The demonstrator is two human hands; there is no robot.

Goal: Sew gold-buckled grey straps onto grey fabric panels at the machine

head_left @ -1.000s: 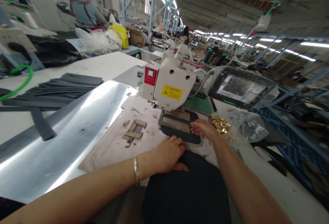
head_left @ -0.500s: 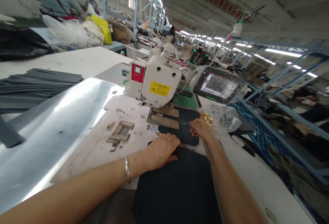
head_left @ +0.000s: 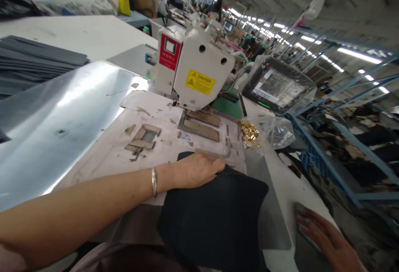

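My left hand (head_left: 199, 170), with a silver bangle on its wrist, is closed at the upper edge of a large dark panel (head_left: 212, 218) draped over the table's front. Its thumb is hidden. Away to the lower right, my blurred right hand (head_left: 330, 234) has its fingers bent over a smaller dark panel (head_left: 307, 249). A thin pale edge shows beneath those fingers; I cannot make out what it is. Ahead stands a white sewing machine (head_left: 202, 64), its metal clamp frame (head_left: 201, 128) over the pale, worn work plate (head_left: 109, 155).
Gold metal pieces (head_left: 249, 134) lie beside a clear plastic bag (head_left: 279, 132). A control screen (head_left: 277, 85) stands right of the machine. Stacked grey strips (head_left: 37, 64) lie at left past a shiny metal sheet (head_left: 84, 101). Blue racks (head_left: 346, 172) line the right.
The smaller dark panel has left the clamp area, and my right hand has swung down to the right with a dark panel. My left hand now grips the large panel's edge. The view has tilted down.
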